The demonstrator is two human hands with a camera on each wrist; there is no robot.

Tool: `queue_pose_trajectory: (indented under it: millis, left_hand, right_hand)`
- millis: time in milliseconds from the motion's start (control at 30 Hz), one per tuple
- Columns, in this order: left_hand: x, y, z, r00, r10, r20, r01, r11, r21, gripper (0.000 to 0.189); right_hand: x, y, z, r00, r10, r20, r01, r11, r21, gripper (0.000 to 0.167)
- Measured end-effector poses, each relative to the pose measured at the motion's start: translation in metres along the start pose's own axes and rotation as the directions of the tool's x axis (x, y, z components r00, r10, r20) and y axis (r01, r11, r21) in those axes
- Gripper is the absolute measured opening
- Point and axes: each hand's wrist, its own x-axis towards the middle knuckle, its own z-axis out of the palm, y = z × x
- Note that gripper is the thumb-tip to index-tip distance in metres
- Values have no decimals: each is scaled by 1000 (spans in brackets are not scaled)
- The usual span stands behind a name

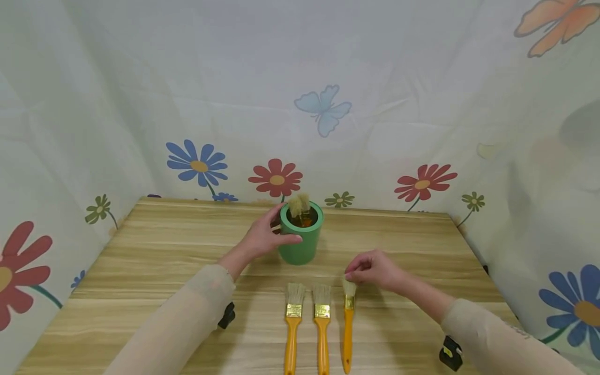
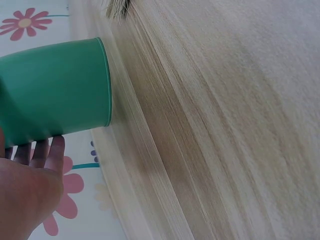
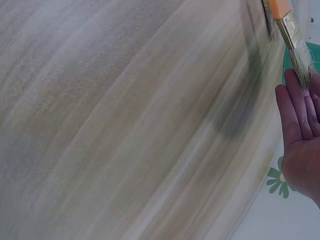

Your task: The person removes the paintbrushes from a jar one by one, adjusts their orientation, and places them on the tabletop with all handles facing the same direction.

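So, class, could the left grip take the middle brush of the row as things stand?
Probably not yet: the left grip holds the green pot and would likely need to let go first, though nothing covers the middle brush.

Smooth plastic is seen on the cup (image 1: 301, 249), shiny metal on the brush ferrules (image 1: 294, 311), wood grain on the desk (image 1: 398, 237).

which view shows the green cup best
The head view: it shows the green cup from rim to base, though the left hand covers part. The left wrist view crops it, showing side and base; the right wrist view has only a green patch at the edge.
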Motion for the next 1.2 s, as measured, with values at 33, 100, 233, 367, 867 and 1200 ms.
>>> queue_pose_trajectory:
  millis: [33, 100, 233, 367, 867, 1200]
  left_hand:
    - [0, 0, 0, 1000, -1, 0, 1, 1000, 0, 103]
    - [0, 0, 0, 1000, -3, 1, 3, 1000, 2, 104]
    - [0, 1, 0, 1000, -1, -2, 1, 1000, 8, 104]
    - [0, 2, -1, 1000, 5, -2, -5, 1000, 13, 104]
    - [1, 0, -1, 1000, 0, 0, 0, 1000, 25, 105]
    - [0, 0, -1, 1000, 4, 3, -4, 1000, 23, 104]
  right_hand:
    - [0, 0, 0, 1000, -1, 3, 1, 1000, -2, 11]
    - [0, 1, 1, 1000, -8, 7, 8, 1000, -11, 10]
    - [0, 2, 3, 1000, -22, 8, 23, 999, -42, 9]
    - [2, 2, 4, 1000, -18, 8, 18, 998, -68, 9]
    - [10, 7, 8, 998, -65, 17, 67, 981, -184, 8]
    - [9, 6, 8, 996, -85, 9, 85, 970, -230, 7]
